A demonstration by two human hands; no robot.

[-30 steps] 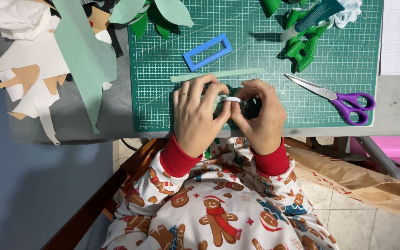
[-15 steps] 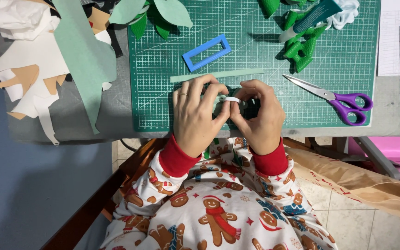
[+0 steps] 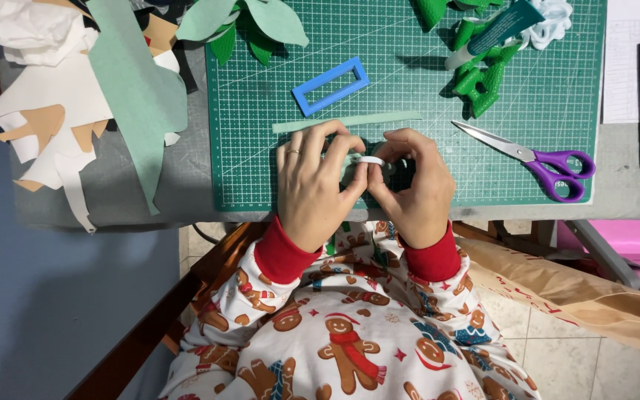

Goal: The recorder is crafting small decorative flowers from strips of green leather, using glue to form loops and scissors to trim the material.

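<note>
Pinching a small white ring (image 3: 370, 159) between both thumbs and forefingers, I see my left hand (image 3: 318, 185) and right hand (image 3: 414, 189) closed on it together above the green cutting mat (image 3: 409, 81), below a pale green strip (image 3: 346, 121).

Very little differs from a second ago: the left hand (image 3: 318, 185) and the right hand (image 3: 414, 187) remain pressed together at the near edge of the green gridded cutting mat (image 3: 261, 148), and only the fingertips have shifted slightly around the small white ring-shaped piece (image 3: 370, 160) pinched between them, which now shows a touch more clearly between the thumbs; what lies under it stays hidden
</note>
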